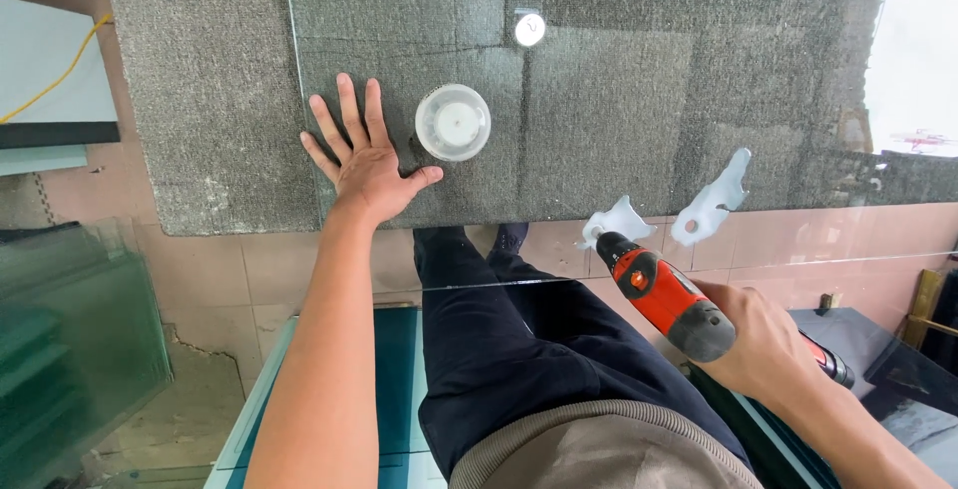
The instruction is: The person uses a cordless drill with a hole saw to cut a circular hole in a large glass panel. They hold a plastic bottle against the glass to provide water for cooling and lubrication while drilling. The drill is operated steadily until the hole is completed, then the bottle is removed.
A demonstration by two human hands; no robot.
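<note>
The drill (667,296) sits at lower right of the frame: a red body with a dark grey rear housing and a black nose, pointing up and left toward the near edge of the glass sheet (599,100). The right hand (763,339) is wrapped firmly around its grip. The left hand (361,160) lies flat at centre left, fingers spread, palm pressed on the glass and closed on nothing. Just right of its thumb stands a round, translucent white cup (453,122), seen from above. A small round white sticker (530,29) lies higher up, near the top centre; its marking is too small to tell. The glass rests on a grey carpet pad (200,100) covering the upper half of the frame. Two white torn scraps (711,205) lie at the glass edge, just beyond the drill's nose. More stacked green glass (70,329) fills the lower left, and a yellow cable (60,75) crosses the upper left corner.
</note>
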